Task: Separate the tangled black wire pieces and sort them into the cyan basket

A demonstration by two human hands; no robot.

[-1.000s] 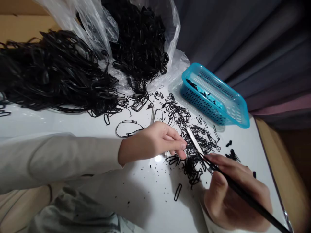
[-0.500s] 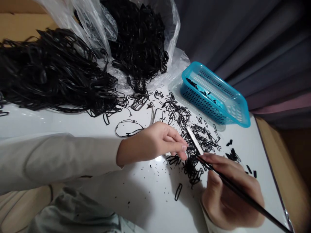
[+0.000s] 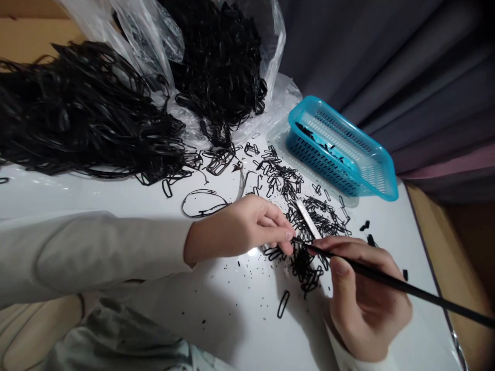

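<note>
My left hand (image 3: pixel 255 226) reaches in from the left, thumb and fingers pinched together on a small black piece, mostly hidden by the fingertips. My right hand (image 3: pixel 367 288) is closed around a long, thin black rod or strip (image 3: pixel 417 293), which slants off to the right edge. Its narrow front end meets the left fingertips; whether it enters the small piece I cannot tell. Below and around both hands lie many small black loops (image 3: pixel 325 219). Among them is a flat whitish strip (image 3: pixel 307 216), close to the right fingers.
A blue perforated basket (image 3: pixel 342 149) holding some black bits stands at the back right. A heap of black strips (image 3: pixel 85 113) and a clear plastic bag (image 3: pixel 274 98) of more black strips lie at the back left. One loose loop (image 3: pixel 283 304) lies on the white table (image 3: pixel 255 330).
My right hand has brought the rod's front end leftward to the left fingertips, and the rod now lies flatter. My left hand has barely moved.
</note>
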